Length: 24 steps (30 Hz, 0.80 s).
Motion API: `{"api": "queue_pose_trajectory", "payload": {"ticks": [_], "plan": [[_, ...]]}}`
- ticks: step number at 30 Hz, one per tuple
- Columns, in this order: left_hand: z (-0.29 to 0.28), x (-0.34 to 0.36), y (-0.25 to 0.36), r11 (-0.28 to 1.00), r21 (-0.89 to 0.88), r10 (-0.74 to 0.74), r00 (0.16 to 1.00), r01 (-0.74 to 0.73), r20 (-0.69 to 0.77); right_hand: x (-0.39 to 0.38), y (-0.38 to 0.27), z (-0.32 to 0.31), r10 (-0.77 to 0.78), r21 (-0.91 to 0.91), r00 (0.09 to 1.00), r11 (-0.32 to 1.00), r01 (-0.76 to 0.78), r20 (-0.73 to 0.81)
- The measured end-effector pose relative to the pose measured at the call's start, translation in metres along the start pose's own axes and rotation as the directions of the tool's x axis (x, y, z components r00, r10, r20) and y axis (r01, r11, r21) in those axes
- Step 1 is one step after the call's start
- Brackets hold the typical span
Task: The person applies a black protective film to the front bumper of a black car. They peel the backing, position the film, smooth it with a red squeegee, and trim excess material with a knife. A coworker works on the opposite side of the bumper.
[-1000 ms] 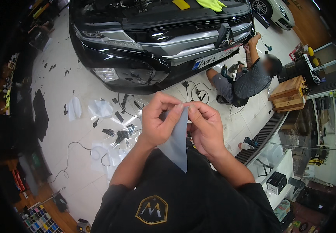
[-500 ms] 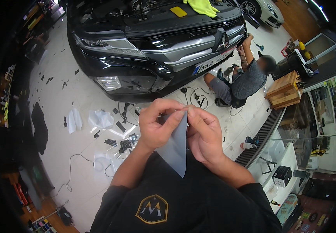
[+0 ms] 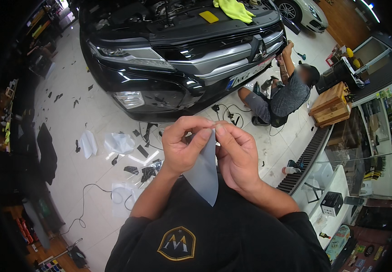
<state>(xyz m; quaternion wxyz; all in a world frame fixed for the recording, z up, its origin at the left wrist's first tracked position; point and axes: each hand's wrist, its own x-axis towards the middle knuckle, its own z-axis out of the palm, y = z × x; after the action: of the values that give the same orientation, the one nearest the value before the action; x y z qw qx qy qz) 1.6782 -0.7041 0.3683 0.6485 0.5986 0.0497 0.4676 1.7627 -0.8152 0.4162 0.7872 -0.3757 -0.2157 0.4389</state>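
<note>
Across a workshop's pale tiled floor stands a black car, its engine bay exposed. Nearer, before a dark shirt, the left hand and right hand meet, thumbs and forefingers pinched closed at the top corner of a translucent sheet that hangs point-down between them. It looks light, thin, flexible, probably slick and easily creased; corners or edges seem the best hold.
</note>
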Motion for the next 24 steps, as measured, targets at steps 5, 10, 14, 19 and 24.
{"api": "queue_pose_trajectory", "payload": {"ticks": [5,10,14,19,24], "plan": [[-0.004,-0.003,0.002,0.999,0.028,0.035,0.999,-0.035,-0.002,-0.001,0.002,0.004,-0.005,-0.049,1.000,0.999,0.005,0.001],[-0.008,-0.006,-0.001,0.999,0.004,0.034,0.999,-0.034,-0.010,-0.003,0.003,0.005,-0.025,-0.101,0.999,0.995,0.027,0.023],[-0.011,-0.007,-0.004,0.998,0.002,0.058,0.998,-0.058,-0.002,-0.003,0.005,0.006,-0.052,-0.138,0.998,0.989,0.056,0.033],[-0.009,-0.009,-0.006,0.996,0.033,0.089,0.996,-0.088,-0.031,-0.002,0.011,0.003,-0.046,-0.136,0.999,0.990,0.048,0.020],[-0.010,-0.012,-0.006,0.996,0.046,0.085,0.994,-0.082,-0.066,-0.004,0.013,0.006,-0.030,-0.122,0.999,0.992,0.031,0.012]]}}
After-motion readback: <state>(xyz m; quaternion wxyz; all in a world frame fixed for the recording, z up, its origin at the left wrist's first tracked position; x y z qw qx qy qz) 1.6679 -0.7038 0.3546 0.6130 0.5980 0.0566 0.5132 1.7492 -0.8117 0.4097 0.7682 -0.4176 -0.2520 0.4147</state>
